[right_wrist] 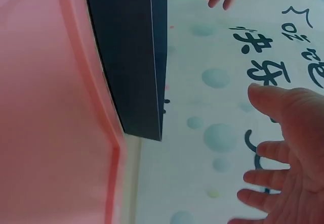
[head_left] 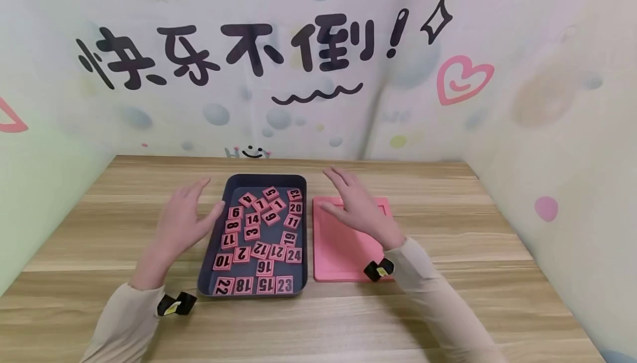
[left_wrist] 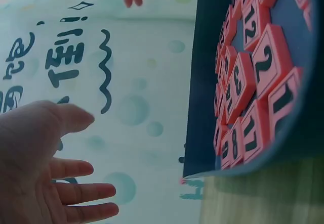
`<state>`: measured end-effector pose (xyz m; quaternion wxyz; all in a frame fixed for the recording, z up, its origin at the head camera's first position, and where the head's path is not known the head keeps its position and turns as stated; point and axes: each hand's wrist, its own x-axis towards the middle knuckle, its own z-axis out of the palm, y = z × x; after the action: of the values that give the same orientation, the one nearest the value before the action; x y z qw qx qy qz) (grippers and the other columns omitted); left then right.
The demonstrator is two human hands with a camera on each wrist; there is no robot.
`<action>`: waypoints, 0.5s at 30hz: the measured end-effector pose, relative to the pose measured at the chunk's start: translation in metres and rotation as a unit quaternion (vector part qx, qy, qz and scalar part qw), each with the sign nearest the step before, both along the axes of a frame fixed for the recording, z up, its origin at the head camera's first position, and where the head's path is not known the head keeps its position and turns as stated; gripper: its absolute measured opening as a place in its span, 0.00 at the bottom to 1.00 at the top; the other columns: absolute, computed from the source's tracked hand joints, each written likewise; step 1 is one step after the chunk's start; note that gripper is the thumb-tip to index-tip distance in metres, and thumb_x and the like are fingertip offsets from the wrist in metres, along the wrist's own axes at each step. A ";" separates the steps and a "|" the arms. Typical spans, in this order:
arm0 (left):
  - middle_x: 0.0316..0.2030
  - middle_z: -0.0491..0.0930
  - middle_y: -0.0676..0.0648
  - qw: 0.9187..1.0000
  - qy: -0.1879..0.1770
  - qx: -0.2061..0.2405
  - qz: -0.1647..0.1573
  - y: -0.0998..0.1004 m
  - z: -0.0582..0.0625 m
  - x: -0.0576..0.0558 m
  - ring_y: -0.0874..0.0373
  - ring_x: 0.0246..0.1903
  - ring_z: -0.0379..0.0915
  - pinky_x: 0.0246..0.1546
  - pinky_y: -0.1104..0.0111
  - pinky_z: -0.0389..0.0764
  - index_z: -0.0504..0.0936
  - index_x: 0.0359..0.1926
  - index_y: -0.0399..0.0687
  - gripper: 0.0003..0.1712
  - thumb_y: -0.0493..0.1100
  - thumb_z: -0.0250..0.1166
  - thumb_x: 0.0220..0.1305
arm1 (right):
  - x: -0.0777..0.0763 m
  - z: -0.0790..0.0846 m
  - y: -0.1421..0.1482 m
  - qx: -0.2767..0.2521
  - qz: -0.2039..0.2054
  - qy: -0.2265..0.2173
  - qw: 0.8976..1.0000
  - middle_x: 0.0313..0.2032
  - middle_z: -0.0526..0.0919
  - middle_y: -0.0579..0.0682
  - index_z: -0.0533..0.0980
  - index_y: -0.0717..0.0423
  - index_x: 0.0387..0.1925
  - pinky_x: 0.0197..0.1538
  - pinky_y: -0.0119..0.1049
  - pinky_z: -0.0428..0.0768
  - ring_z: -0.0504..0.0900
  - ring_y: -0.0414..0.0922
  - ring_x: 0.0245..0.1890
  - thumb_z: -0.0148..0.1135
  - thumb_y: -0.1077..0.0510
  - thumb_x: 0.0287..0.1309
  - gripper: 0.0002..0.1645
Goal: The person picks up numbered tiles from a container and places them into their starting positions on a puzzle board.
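In the head view a dark blue-grey tray point(head_left: 213, 274) lies on the table, strewn with pink number tiles point(head_left: 252, 219) turned at various angles. Just right of it is a flat pink square board point(head_left: 343, 247) with a raised rim. My left hand point(head_left: 181, 219) hovers by the tray's left side, fingers extended and holding nothing. Over the upper part of the pink board is my right hand point(head_left: 360, 208), its fingers straight and also holding nothing. Both wrist views show spread fingers apart from any object; the left wrist view shows the tiles point(left_wrist: 263, 62) lying inside the tray.
A wood-grain table point(head_left: 308, 330) bears the tray and board. Behind it stands a white backdrop point(head_left: 298, 125) with black lettering and a pink heart, and side walls rise at left and right. Each wrist wears a black strap point(head_left: 176, 304).
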<state>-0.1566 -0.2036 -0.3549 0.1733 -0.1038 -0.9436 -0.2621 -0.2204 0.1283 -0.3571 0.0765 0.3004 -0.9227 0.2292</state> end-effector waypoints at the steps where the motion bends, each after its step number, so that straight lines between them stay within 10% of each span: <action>1: 0.56 0.68 0.27 1.000 -0.002 0.028 -0.002 -0.001 -0.002 0.000 0.32 0.55 0.62 0.52 0.40 0.64 0.65 0.62 0.28 0.32 0.44 0.60 0.62 | -0.003 -0.002 -0.004 -0.017 0.011 -0.008 1.000 0.66 0.61 0.58 0.59 0.59 0.68 0.64 0.51 0.60 0.60 0.55 0.65 0.63 0.49 0.57 0.42; 5: 0.51 0.73 0.28 0.989 -0.026 0.143 -0.012 -0.004 -0.009 -0.002 0.35 0.48 0.70 0.46 0.46 0.71 0.68 0.58 0.27 0.25 0.38 0.58 0.64 | -0.017 -0.009 -0.020 -0.069 0.048 -0.039 0.996 0.59 0.71 0.58 0.66 0.62 0.63 0.59 0.48 0.69 0.69 0.52 0.59 0.65 0.56 0.57 0.34; 15: 0.54 0.71 0.28 0.954 -0.142 0.262 0.002 -0.011 -0.021 -0.007 0.51 0.44 0.75 0.36 0.78 0.74 0.65 0.60 0.27 0.25 0.42 0.52 0.69 | -0.042 -0.014 -0.053 -0.133 0.113 -0.160 0.972 0.49 0.78 0.61 0.73 0.63 0.54 0.54 0.41 0.74 0.77 0.52 0.49 0.63 0.63 0.56 0.23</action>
<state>-0.1632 -0.2143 -0.3757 0.0591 -0.0150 -0.8567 -0.5122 -0.2622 0.0755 -0.3710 -0.0594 0.3494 -0.8444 0.4018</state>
